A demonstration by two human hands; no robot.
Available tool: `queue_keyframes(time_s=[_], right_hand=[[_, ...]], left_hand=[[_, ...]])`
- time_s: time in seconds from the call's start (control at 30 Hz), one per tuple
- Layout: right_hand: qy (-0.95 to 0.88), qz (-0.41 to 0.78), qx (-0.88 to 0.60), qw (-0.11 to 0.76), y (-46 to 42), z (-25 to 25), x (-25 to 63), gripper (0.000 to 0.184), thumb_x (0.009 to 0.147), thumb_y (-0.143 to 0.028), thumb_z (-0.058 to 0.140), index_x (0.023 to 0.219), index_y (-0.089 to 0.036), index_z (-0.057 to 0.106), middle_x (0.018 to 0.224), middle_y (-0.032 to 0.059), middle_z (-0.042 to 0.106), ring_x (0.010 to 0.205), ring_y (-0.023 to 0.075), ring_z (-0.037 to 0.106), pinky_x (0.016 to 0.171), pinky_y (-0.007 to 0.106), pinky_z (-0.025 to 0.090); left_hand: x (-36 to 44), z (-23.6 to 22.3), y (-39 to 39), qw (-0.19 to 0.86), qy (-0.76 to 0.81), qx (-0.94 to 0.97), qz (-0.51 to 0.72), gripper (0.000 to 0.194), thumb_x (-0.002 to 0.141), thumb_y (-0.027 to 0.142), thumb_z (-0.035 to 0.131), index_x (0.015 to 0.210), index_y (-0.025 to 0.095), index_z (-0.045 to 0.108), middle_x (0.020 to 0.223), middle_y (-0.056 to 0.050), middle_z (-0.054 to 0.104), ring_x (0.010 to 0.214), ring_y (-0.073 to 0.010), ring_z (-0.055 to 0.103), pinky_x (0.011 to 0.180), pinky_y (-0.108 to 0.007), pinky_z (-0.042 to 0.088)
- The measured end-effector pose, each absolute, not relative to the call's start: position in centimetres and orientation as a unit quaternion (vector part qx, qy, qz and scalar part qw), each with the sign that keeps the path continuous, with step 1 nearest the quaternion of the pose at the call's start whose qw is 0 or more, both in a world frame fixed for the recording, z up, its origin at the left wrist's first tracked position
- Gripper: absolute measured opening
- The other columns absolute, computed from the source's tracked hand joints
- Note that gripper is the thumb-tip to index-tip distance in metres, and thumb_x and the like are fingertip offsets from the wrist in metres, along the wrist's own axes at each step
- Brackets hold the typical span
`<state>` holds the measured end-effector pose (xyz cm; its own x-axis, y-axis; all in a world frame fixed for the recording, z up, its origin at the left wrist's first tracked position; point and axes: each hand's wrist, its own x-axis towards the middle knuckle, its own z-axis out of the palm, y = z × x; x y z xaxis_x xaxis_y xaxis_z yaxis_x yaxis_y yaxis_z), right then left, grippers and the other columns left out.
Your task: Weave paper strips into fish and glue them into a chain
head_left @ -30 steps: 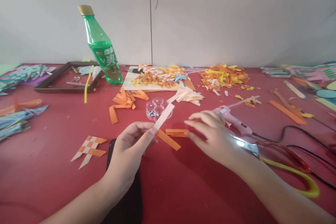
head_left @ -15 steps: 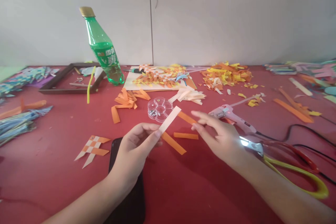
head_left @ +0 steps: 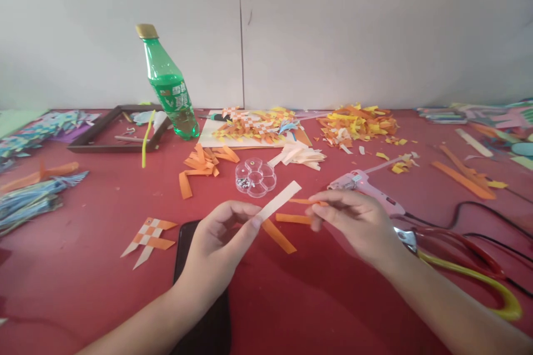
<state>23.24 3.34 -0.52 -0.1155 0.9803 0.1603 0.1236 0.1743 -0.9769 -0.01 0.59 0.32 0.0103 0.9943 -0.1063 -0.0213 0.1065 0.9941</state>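
Observation:
Between thumb and fingers, my left hand (head_left: pixel 229 233) pinches a cream paper strip (head_left: pixel 281 199) that slants up to the right. My right hand (head_left: pixel 353 222) grips the right end of an orange paper strip (head_left: pixel 302 201), seen nearly edge-on; its left end runs behind the cream strip. Below them, two more orange strips lie on the red table (head_left: pixel 275 299), one flat piece (head_left: pixel 292 218) and one slanted piece (head_left: pixel 278 237). To the left of my left hand rests a woven orange-and-cream paper fish (head_left: pixel 150 238). Under my left wrist is a black phone-like slab (head_left: pixel 204 310).
Beyond my hands sit a clear flower-shaped bead box (head_left: pixel 255 177), cream strips (head_left: pixel 300 154) and folded orange strips (head_left: pixel 204 163). A green bottle (head_left: pixel 172 94) stands by a dark frame (head_left: pixel 104 148). A pink glue gun (head_left: pixel 375 191) and yellow-and-red-handled scissors (head_left: pixel 470 272) lie at right.
My right fingers have closed further around the orange strip and turned it edge-on. The cream strip in my left hand has tilted lower and shifted right. The camera view has moved slightly.

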Motion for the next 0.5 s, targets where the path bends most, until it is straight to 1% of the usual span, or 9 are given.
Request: queue_keyframes(time_s=[0.03, 0.07, 0.13, 0.2, 0.27, 0.33, 0.4, 0.5], right_hand=[[-0.604, 0.434, -0.457, 0.487, 3.4, -0.5, 23.3, 0.012, 0.08, -0.034, 0.075, 0.083, -0.023, 0.074, 0.072, 0.0007, 0.071, 0.056, 0.0129, 0.067, 0.057, 0.028, 0.061], [-0.608, 0.421, -0.454, 0.496, 3.5, -0.6, 23.4, 0.012, 0.08, -0.035, 0.075, 0.082, -0.024, 0.074, 0.077, 0.0009, 0.07, 0.055, 0.0111, 0.065, 0.056, 0.027, 0.059], [-0.601, 0.414, -0.461, 0.505, 3.5, -0.7, 23.6, 0.013, 0.081, -0.037, 0.073, 0.084, -0.025, 0.073, 0.087, 0.0012, 0.068, 0.06, 0.0101, 0.063, 0.06, 0.026, 0.058], [-0.577, 0.421, -0.49, 0.5, 3.4, -0.9, 23.7, 0.016, 0.082, -0.04, 0.072, 0.09, -0.027, 0.073, 0.087, 0.0008, 0.068, 0.068, 0.0118, 0.063, 0.066, 0.026, 0.056], [-0.554, 0.429, -0.522, 0.486, 3.2, -1.1, 23.7, 0.022, 0.081, -0.044, 0.073, 0.096, -0.028, 0.073, 0.088, 0.0017, 0.069, 0.08, 0.0149, 0.064, 0.071, 0.027, 0.054], [-0.533, 0.442, -0.538, 0.481, 3.2, -1.4, 23.6, 0.03, 0.079, -0.049, 0.073, 0.101, -0.028, 0.074, 0.096, 0.0034, 0.069, 0.087, 0.0168, 0.063, 0.073, 0.028, 0.052], [-0.518, 0.462, -0.536, 0.48, 3.1, -1.6, 23.6, 0.034, 0.08, -0.051, 0.072, 0.105, -0.028, 0.073, 0.099, 0.0036, 0.068, 0.087, 0.0162, 0.061, 0.072, 0.027, 0.05], [-0.518, 0.463, -0.53, 0.486, 3.1, -1.6, 23.6, 0.034, 0.081, -0.048, 0.073, 0.109, -0.03, 0.07, 0.093, 0.0009, 0.066, 0.08, 0.0129, 0.059, 0.068, 0.024, 0.049]], left_hand=[[0.0, 0.3, 0.5, 0.526, 0.521, 0.479, 0.471, 0.007, 0.084, 0.029, 0.071, 0.083, 0.022, 0.07, 0.079, 0.001, 0.071, 0.074, -0.0103, 0.065, 0.068, -0.016, 0.051], [0.0, 0.4, 0.5, 0.52, 0.523, 0.488, 0.467, 0.007, 0.084, 0.029, 0.071, 0.083, 0.023, 0.07, 0.079, 0.001, 0.072, 0.073, -0.0101, 0.065, 0.067, -0.015, 0.051], [0.0, 0.3, 0.4, 0.511, 0.523, 0.503, 0.46, 0.007, 0.085, 0.03, 0.07, 0.083, 0.023, 0.07, 0.079, 0.001, 0.072, 0.07, -0.0098, 0.065, 0.064, -0.015, 0.051], [0.0, 0.2, 0.3, 0.507, 0.52, 0.516, 0.454, 0.007, 0.085, 0.03, 0.069, 0.083, 0.024, 0.07, 0.08, 0.001, 0.072, 0.07, -0.0099, 0.065, 0.064, -0.016, 0.051], [-0.1, 0.1, 0.3, 0.499, 0.518, 0.529, 0.451, 0.006, 0.085, 0.03, 0.068, 0.083, 0.024, 0.07, 0.08, 0.001, 0.073, 0.07, -0.0102, 0.066, 0.064, -0.016, 0.052], [-0.2, -0.1, 0.2, 0.49, 0.519, 0.543, 0.443, 0.006, 0.086, 0.029, 0.067, 0.084, 0.024, 0.07, 0.081, 0.001, 0.073, 0.071, -0.0109, 0.067, 0.065, -0.017, 0.053], [-0.2, -0.4, 0.2, 0.475, 0.525, 0.563, 0.425, 0.008, 0.086, 0.029, 0.065, 0.086, 0.024, 0.071, 0.082, 0.0, 0.074, 0.071, -0.0118, 0.068, 0.064, -0.018, 0.053], [-0.3, -0.7, 0.1, 0.45, 0.537, 0.593, 0.395, 0.013, 0.088, 0.032, 0.063, 0.09, 0.024, 0.073, 0.084, -0.002, 0.075, 0.076, -0.0151, 0.069, 0.061, -0.02, 0.053]])
